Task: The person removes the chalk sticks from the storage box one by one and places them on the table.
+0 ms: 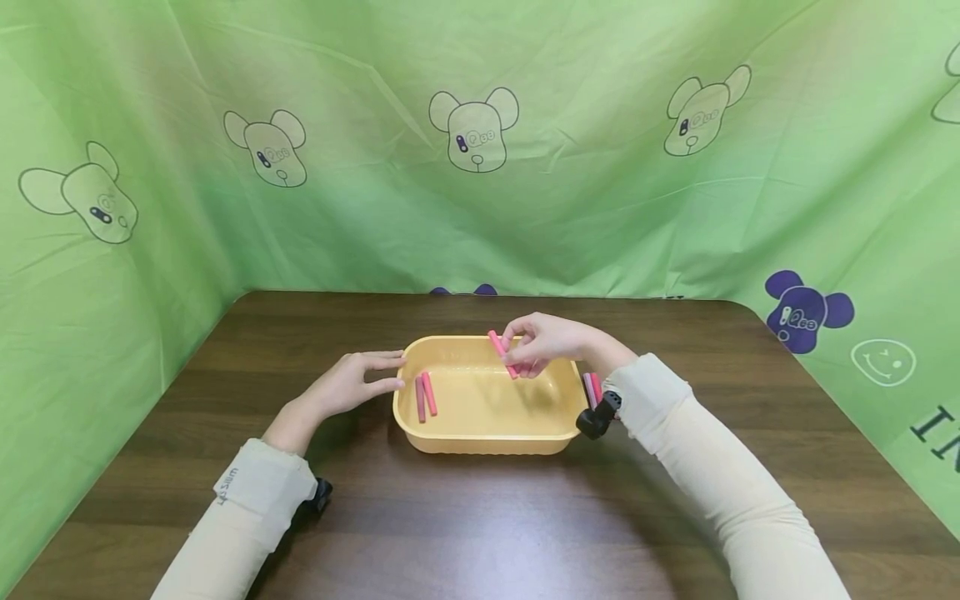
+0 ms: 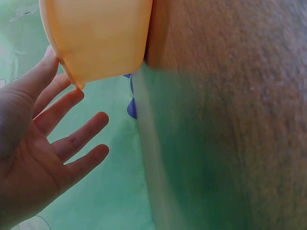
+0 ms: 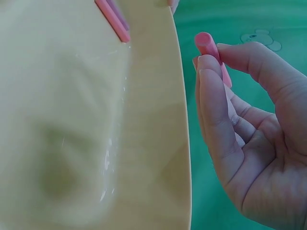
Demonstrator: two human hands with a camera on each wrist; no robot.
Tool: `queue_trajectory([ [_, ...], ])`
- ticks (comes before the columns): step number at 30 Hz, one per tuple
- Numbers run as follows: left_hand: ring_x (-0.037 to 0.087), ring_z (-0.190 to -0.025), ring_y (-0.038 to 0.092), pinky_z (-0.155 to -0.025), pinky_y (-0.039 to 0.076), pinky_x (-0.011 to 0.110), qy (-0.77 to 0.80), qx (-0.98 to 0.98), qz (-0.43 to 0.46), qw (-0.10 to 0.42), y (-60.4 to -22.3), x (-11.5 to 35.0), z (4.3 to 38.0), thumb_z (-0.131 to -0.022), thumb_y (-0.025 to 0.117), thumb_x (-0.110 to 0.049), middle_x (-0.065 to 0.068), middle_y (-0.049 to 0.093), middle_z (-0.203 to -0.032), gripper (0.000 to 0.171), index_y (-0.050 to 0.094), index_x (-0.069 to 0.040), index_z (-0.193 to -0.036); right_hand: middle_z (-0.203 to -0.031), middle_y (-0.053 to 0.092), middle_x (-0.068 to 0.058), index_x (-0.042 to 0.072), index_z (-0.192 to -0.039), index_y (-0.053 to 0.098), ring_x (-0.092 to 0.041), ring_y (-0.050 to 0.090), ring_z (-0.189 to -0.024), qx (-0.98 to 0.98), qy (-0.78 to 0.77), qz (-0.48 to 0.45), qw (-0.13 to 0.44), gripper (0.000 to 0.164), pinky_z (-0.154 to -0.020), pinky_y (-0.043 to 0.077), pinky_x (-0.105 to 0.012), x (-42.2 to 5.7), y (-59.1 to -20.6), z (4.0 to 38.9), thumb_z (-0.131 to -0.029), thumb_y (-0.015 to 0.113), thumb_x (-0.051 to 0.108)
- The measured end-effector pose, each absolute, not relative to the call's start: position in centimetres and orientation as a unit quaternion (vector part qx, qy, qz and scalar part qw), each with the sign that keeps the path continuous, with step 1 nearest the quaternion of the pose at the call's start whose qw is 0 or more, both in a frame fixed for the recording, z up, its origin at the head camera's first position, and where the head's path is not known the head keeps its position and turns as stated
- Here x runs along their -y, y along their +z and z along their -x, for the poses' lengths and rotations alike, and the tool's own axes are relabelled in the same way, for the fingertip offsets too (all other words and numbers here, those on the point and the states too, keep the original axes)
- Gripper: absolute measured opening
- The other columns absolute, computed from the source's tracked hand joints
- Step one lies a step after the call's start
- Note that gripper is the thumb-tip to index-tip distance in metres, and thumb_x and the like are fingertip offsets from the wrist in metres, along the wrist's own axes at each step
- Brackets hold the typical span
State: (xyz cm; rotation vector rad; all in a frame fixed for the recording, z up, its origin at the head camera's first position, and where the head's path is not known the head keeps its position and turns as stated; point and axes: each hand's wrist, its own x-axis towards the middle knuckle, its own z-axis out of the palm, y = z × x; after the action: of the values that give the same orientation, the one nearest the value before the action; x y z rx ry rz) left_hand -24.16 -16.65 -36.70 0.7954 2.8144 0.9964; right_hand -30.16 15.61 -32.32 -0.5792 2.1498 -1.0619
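A shallow yellow plastic tub (image 1: 487,445) stands on the table. My right hand (image 1: 551,340) pinches a short round pink stick (image 1: 495,341) between thumb and fingertips, over the tub's back right part. In the right wrist view one end of this stick (image 3: 205,41) faces the camera. Inside the tub, near its left wall, lie a mauve stick (image 1: 420,400) and a pink stick (image 1: 429,394), side by side. My left hand (image 1: 341,386) touches the tub's left rim with loosely extended fingers. The left wrist view shows its ring and little fingers apart from the rim.
Beyond the tub's right wall lie a pale purple stick (image 1: 588,390) and a deep pink stick (image 1: 597,389), partly hidden by the right wrist's black camera (image 1: 597,417). Dark wooden table (image 1: 465,517) surrounds the tub. A green curtain (image 1: 480,225) hangs behind and at both sides.
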Motion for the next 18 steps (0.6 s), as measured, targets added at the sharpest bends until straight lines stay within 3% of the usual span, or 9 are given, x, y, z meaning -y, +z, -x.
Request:
queue_trajectory([
  [18, 0.033, -0.13, 0.045, -0.107, 0.037, 0.049, 0.326, -0.909, -0.259, 0.025, -36.7, 16.7, 24.0, -0.088, 0.065, -0.026, 0.014, 0.053, -0.136, 0.046, 0.057, -0.004, -0.128, -0.072, 0.069, -0.001, 0.001, -0.102, 0.052, -0.009, 0.064, -0.065, -0.827, -0.426, 0.202, 0.306, 0.025, -0.065, 0.057, -0.028, -18.0, -32.8, 29.1, -0.086, 0.065, 0.015],
])
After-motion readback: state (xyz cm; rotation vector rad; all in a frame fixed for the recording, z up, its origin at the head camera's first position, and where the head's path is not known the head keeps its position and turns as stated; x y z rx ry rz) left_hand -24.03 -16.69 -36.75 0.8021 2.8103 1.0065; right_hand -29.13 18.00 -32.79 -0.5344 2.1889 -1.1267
